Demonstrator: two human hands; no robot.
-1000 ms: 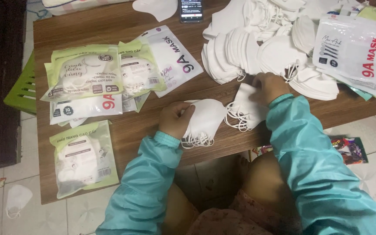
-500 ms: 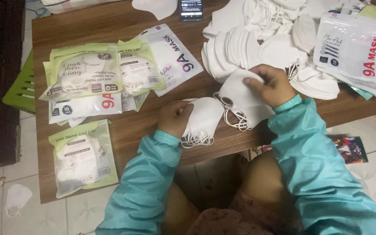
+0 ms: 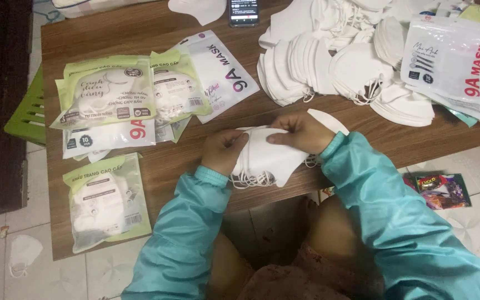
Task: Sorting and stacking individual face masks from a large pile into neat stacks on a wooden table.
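Soft, matte white fabric makes up the stack of masks, folded flat into curved, pointed shells with thin elastic loops spilling out along the lower edge. It sits at the near edge of the wooden table, whose brown top shows a dull grain. The left hand closes its grip on the stack's 9 o'clock end, fingers curled over the top. The right hand pinches the stack from 2 o'clock, thumb on the upper face and fingers folded around the far edge. Both wrists end in ribbed cuffs of smooth teal sleeves.

How many masks the stack holds cannot be told, since the hands cover its upper part. One more white piece peeks out behind the right wrist, mostly hidden.

At 12 to 2 o'clock lies a loose pile of white masks, overlapping like shells. Glossy plastic packets catch the light: green-edged packets at 10 o'clock, a sealed packet at 8 o'clock, a white packet at 2 o'clock. A dark phone at 12 o'clock is cut off by the frame.
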